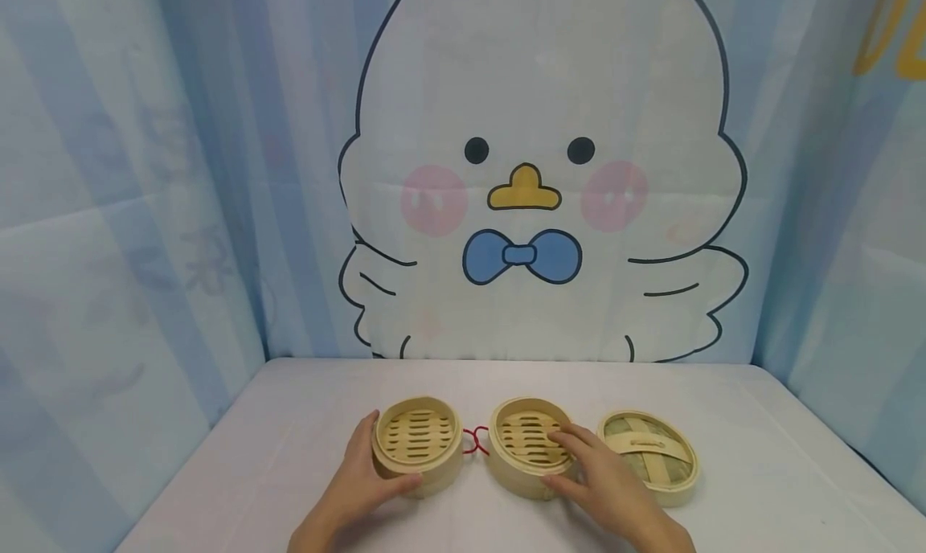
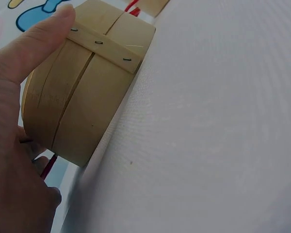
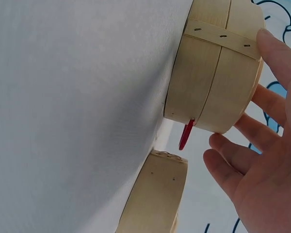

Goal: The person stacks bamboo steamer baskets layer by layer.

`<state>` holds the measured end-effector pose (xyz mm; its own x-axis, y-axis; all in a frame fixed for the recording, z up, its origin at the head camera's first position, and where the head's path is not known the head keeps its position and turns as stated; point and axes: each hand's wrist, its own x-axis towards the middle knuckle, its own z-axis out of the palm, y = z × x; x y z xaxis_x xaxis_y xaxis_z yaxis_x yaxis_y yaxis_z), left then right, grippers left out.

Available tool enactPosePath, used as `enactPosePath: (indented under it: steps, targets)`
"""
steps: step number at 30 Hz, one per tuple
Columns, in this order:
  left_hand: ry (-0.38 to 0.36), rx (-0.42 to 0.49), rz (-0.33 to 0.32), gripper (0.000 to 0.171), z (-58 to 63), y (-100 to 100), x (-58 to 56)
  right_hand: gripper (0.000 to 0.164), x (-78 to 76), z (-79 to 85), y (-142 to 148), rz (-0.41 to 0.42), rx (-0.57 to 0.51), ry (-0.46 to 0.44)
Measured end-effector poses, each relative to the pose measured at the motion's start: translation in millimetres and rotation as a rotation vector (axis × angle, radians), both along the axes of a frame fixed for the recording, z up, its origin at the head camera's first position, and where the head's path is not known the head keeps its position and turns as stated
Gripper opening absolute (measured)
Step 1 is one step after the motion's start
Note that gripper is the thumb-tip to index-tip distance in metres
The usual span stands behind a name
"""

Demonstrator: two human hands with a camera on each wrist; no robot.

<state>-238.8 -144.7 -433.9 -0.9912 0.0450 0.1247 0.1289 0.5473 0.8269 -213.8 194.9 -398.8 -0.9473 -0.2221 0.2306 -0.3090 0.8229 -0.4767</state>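
Note:
Two round bamboo steamer baskets with slatted floors stand side by side on the table in the head view. My left hand [image 1: 359,471] grips the left steamer basket [image 1: 419,436], thumb at its front and fingers round its left side. In the left wrist view, the thumb lies against that basket's stapled wall [image 2: 94,73]. My right hand [image 1: 604,477] is at the right side of the other steamer basket [image 1: 521,477], its fingers loosely spread over the rim. The right wrist view has the thumb tip at this basket's upper edge. Red cord loops [image 1: 476,440] lie between the two baskets.
A woven bamboo steamer lid [image 1: 651,452] with a strap handle sits right of the right basket, close behind my right hand. White cloth covers the table [image 1: 239,456]. A backdrop curtain [image 1: 535,312] with a cartoon bird rises at the far edge; striped curtains flank both sides.

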Motion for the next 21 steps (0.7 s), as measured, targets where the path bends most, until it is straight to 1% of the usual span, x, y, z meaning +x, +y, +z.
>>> enactPosePath:
  steps: [7,12,17,21]
  targets:
    - [0.003,0.025,-0.006,0.126,-0.7,-0.4,-0.5,0.057,-0.5,0.8,0.4,0.009,0.013,0.015]
    - [0.005,0.029,-0.004,0.126,-1.0,0.5,-1.1,0.053,0.1,1.8,0.5,0.0,0.018,0.015]
    - [0.005,0.029,-0.002,0.126,-1.3,0.7,-1.1,0.043,0.6,2.6,1.6,-0.002,0.009,0.005]
    - [0.01,0.031,-0.005,0.125,-1.1,-0.2,-0.3,0.033,1.2,2.0,4.1,0.039,-0.002,0.029]
